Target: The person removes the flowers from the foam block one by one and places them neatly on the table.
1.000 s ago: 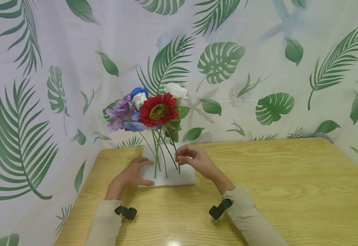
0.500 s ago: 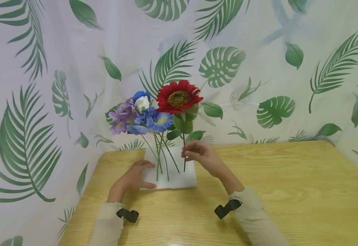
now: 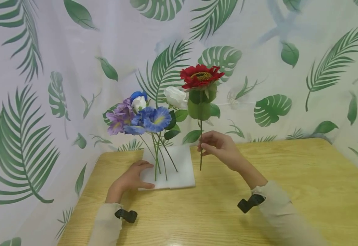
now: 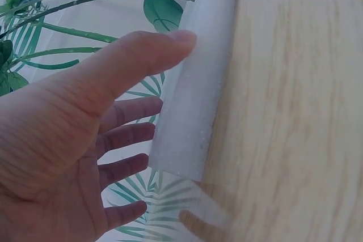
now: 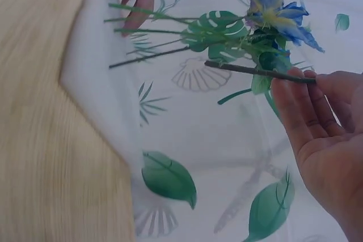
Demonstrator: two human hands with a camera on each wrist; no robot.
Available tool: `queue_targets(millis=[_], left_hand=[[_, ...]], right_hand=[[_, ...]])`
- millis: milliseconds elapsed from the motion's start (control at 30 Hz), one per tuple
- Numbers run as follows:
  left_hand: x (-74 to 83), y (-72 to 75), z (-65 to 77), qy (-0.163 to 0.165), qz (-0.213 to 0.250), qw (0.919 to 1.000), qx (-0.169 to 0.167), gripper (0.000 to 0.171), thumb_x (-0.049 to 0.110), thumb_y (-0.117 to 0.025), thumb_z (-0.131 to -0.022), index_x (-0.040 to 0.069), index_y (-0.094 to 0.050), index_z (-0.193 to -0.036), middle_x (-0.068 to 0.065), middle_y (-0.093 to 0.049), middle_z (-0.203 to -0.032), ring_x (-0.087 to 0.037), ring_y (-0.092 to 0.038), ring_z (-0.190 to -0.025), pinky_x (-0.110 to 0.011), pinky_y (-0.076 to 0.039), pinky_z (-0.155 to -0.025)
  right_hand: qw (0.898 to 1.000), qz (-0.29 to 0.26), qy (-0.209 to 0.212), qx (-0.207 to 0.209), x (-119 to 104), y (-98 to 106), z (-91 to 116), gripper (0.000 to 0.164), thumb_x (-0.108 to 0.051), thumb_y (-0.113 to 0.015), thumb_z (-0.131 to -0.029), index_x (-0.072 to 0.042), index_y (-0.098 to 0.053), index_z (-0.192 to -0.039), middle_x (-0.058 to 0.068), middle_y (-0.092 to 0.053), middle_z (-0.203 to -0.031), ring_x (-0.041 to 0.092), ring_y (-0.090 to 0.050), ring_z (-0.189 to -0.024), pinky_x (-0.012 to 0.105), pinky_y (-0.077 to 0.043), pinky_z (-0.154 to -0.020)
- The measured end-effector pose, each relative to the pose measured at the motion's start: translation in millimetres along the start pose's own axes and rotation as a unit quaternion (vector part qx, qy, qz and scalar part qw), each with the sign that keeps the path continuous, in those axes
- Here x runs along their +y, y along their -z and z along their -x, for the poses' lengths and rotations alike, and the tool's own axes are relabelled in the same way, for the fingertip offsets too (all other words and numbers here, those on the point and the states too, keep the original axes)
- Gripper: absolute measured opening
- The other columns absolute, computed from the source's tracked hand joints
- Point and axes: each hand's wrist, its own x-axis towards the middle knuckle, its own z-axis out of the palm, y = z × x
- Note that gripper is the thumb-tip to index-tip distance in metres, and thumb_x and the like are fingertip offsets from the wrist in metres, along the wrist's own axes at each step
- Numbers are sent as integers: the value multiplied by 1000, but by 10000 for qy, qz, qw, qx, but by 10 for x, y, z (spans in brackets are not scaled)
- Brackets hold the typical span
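My right hand [image 3: 220, 152] pinches the stem of a red artificial sunflower [image 3: 201, 76] between thumb and fingers. The flower is upright, its stem's lower end in the air to the right of a white foam block [image 3: 183, 179]. In the right wrist view the bare end of that dark stem [image 5: 241, 71] sticks out from the fingertips. My left hand [image 3: 130, 177] lies at the block's left side with thumb and fingers spread, seemingly touching it. Several stems stand in the block, bearing a blue iris [image 3: 157, 119], purple blooms [image 3: 119, 118], and white roses [image 3: 175, 96].
The block sits on a wood-grain table [image 3: 259, 177] near its back edge. Behind and to the left hangs a white curtain [image 3: 111, 41] printed with green leaves. Each wrist wears a black camera band [image 3: 126, 215].
The red sunflower has left the other flowers, moving up and right with my right hand, clear of the foam block. The white rose behind it shows again. My left hand stays put.
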Motion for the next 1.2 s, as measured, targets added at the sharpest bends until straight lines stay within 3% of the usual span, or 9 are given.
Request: queue_targets(millis=[100, 400, 667, 1033, 1200], left_hand=[[-12, -1, 7, 0, -52, 10000, 0, 78, 31, -88, -79, 2, -56, -144, -26, -44, -153, -50, -33, -146, -64, -30, -120], [-52, -24, 26, 8, -30, 10000, 73, 79, 32, -89, -78, 3, -56, -144, -25, -44, -152, -50, -35, -145, -64, -31, -119], [-45, -25, 26, 42, 26, 10000, 58, 79, 32, -88, -78, 3, -55, -144, -25, -43, -154, -50, -32, -146, -65, -29, -120], [-26, -5, 7, 60, 69, 10000, 15, 79, 32, -89, -78, 4, -55, -145, -25, -42, -155, -50, -31, -147, -65, -28, -120], [-37, -5, -7, 43, 62, 10000, 4, 79, 33, -89, -78, 4, -56, -144, -25, -43, -154, -50, -32, -146, -65, -28, -120]], right_hand=[[9999, 34, -153, 7, 22, 102, 28, 22, -4, -63, -100, 4, -59, -120, 20, -69, -108, 15, -73, -96, 40, -64, -81], [9979, -93, -643, -39, 193, 315, 119, 22, -5, -63, -100, 4, -58, -120, 6, -73, -103, 15, -74, -93, 34, -64, -77], [9933, -25, -1134, -239, 360, 406, 202, 26, -4, -64, -99, 8, -58, -122, 18, -73, -105, 20, -75, -95, 40, -64, -80], [9869, 137, -1522, -522, 520, 426, 334, 29, -6, -65, -99, 11, -58, -121, 24, -73, -105, 17, -75, -92, 42, -63, -83], [9823, 151, -1761, -621, 632, 417, 406, 37, -8, -66, -99, 16, -55, -125, 20, -76, -105, 14, -76, -91, 41, -63, -82]])
